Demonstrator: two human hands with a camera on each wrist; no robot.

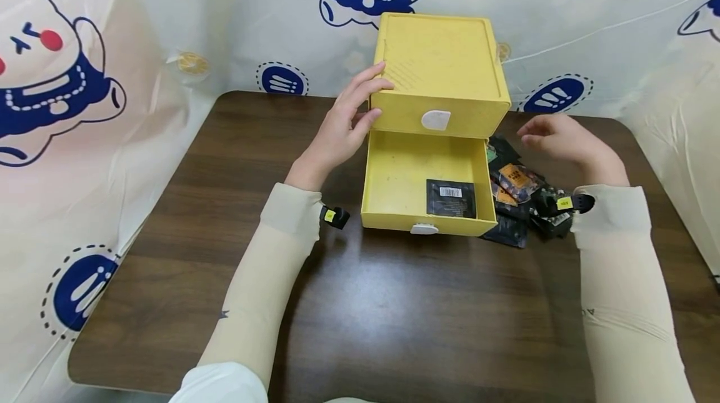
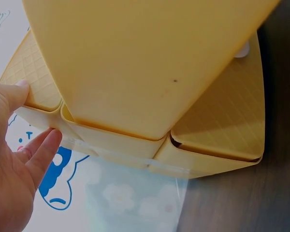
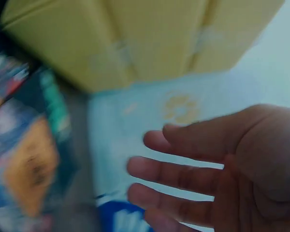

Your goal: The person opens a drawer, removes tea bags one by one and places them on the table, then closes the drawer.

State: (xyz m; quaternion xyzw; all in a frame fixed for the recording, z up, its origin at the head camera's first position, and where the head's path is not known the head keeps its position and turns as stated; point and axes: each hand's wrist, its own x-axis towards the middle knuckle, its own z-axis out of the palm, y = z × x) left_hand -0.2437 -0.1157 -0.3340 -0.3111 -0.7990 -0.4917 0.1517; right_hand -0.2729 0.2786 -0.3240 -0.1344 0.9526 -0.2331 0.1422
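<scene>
A yellow drawer cabinet (image 1: 444, 59) with white pull tabs stands at the table's back. One drawer (image 1: 388, 220) below the top one is pulled out, and a flat black packet (image 1: 451, 203) with a barcode label lies inside it. My left hand (image 1: 336, 128) rests on the cabinet's upper left, thumb at the front edge and fingers along the side. The left wrist view shows this hand (image 2: 12, 159) touching the top section beside the pulled-out drawer. My right hand (image 1: 568, 144), fingers loosely bent, hovers right of the cabinet and holds nothing; the right wrist view is blurred.
Several dark packets with orange and coloured labels (image 1: 514, 181) lie in a pile against the cabinet's right side, under the right wrist. A printed sheet (image 1: 242, 22) hangs behind the brown table (image 1: 225, 215) and along its sides.
</scene>
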